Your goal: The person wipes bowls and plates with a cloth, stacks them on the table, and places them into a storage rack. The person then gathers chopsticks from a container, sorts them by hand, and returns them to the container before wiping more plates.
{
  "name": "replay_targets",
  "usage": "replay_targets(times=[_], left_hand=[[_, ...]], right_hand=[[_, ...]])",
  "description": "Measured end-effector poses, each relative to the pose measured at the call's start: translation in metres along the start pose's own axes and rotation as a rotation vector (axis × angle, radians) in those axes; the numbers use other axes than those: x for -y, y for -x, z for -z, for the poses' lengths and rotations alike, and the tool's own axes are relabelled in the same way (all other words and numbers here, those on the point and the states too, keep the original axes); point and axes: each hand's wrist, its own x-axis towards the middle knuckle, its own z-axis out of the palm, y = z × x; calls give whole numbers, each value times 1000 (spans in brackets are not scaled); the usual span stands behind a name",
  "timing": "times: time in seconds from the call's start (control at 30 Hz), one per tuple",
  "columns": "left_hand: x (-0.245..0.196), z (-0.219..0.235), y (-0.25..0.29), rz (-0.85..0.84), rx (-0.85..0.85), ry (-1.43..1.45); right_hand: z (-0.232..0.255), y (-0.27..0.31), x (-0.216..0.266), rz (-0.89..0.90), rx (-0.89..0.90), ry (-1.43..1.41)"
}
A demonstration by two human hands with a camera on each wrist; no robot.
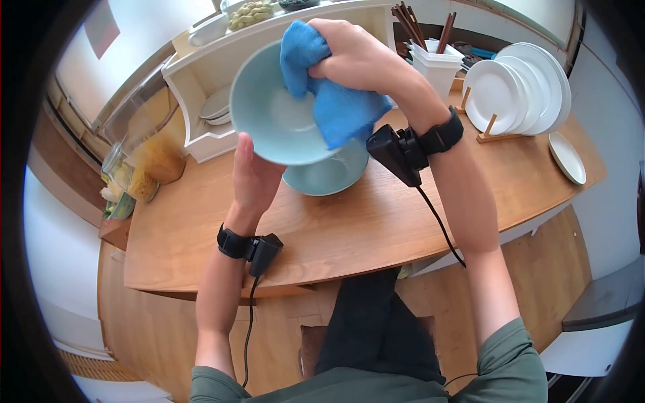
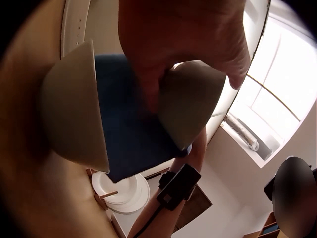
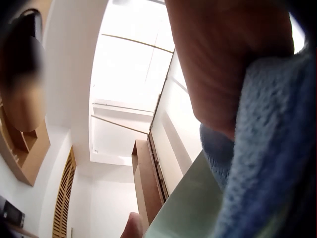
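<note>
A pale green bowl is held tilted above the table by my left hand, its thumb at the rim and the other fingers hidden behind. My right hand grips a blue cloth at the bowl's upper right rim; part of the cloth lies inside and a loose end hangs down. Below stands a second pale green bowl on the table. In the left wrist view the cloth hangs between the two bowls.
White plates stand in a wooden rack at the right, beside a small oval dish. A white container with chopsticks is at the back. A white shelf and jars of pasta stand at the left of the wooden table.
</note>
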Motion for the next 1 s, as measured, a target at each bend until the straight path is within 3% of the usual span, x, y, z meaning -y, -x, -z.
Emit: replay_targets(times=[0.07, 0.13, 0.23, 0.27, 0.33, 0.57, 0.77, 0.93, 1.0], left_hand=[[6, 0, -3, -86, 53, -10], [12, 2, -9, -198, 22, -287], [10, 5, -6, -216, -84, -319], [10, 5, -6, -212, -85, -320], [10, 4, -5, -196, -294, -250], [12, 24, -1, -114, -243, -281], [8, 15, -10, -24, -325, -114], [2, 11, -13, 82, -137, -129], [3, 5, -15, 71, -198, -120]], right_hand=[[-5, -4, -6, -67, -16, -43], [-17, -6, -9, -157, -67, -208], [-27, -6, -10, -141, -77, -104], [-27, -6, -10, -133, -65, -38], [-25, -4, -9, -109, -38, 10], [-9, 2, -4, 61, 160, 117], [-12, 4, -4, -7, 228, 185], [-8, 5, -10, 12, 231, 164], [-5, 4, -10, -13, 238, 157]])
